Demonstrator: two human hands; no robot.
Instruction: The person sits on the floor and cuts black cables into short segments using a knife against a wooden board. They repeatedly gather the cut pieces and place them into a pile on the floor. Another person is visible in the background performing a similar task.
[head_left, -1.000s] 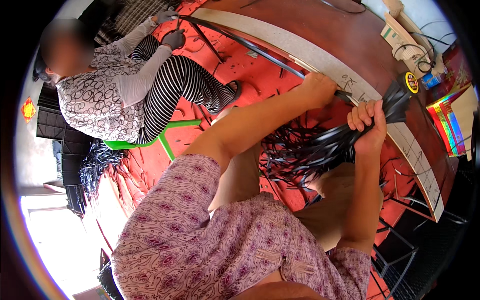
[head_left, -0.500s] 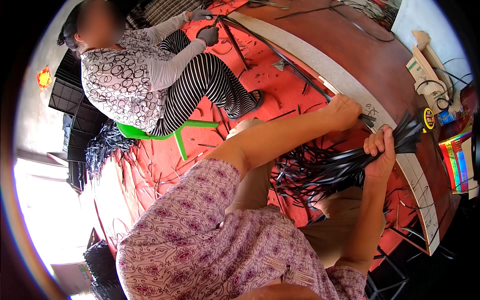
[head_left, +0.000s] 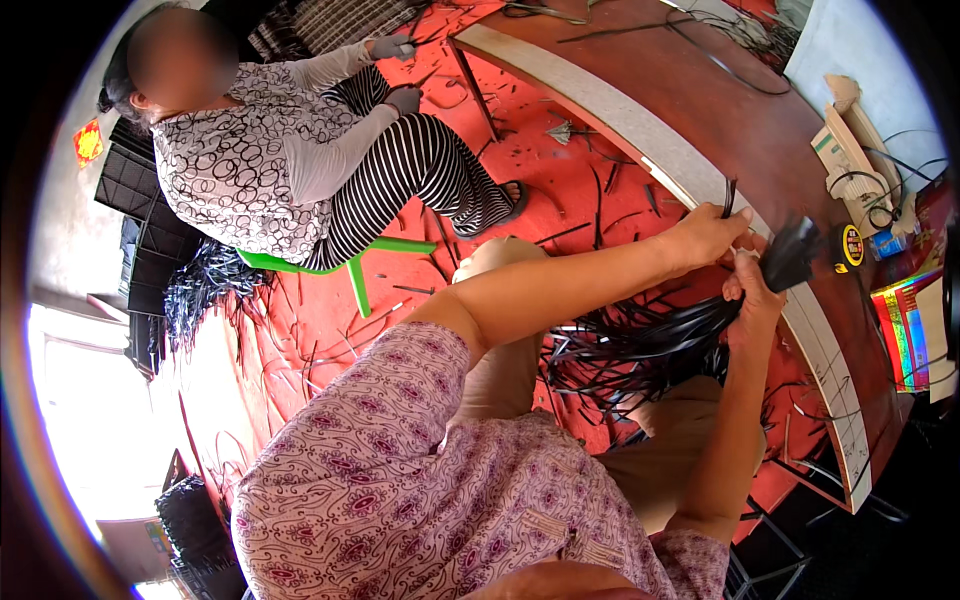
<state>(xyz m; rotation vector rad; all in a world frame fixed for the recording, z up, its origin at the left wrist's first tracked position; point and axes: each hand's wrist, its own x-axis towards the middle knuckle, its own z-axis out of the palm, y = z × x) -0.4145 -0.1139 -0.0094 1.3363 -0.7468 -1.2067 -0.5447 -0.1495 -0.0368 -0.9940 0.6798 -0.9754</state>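
My right hand (head_left: 757,292) is wrapped around a thick bundle of black strips (head_left: 685,325). Its short ends stick out past my fist over the table edge, and the long loose tails hang down across my lap. Close beside it, my left hand (head_left: 708,238) pinches a few black strip ends (head_left: 729,197) that stand up above the fingers. The fingertips of both hands nearly meet at the bundle. How the pinched strips join the bundle is hidden.
A curved red-brown table (head_left: 690,90) with a pale edge lies ahead. A tape measure (head_left: 849,246) and a torn carton (head_left: 850,165) stand on it at right. A gloved co-worker (head_left: 240,170) sits at left on a green stool (head_left: 362,285). Strip scraps (head_left: 598,215) litter the red floor.
The long black strip running along the table edge from the co-worker to my left hand is gone from there. My left hand moved closer to my right. The co-worker's near hand lowered.
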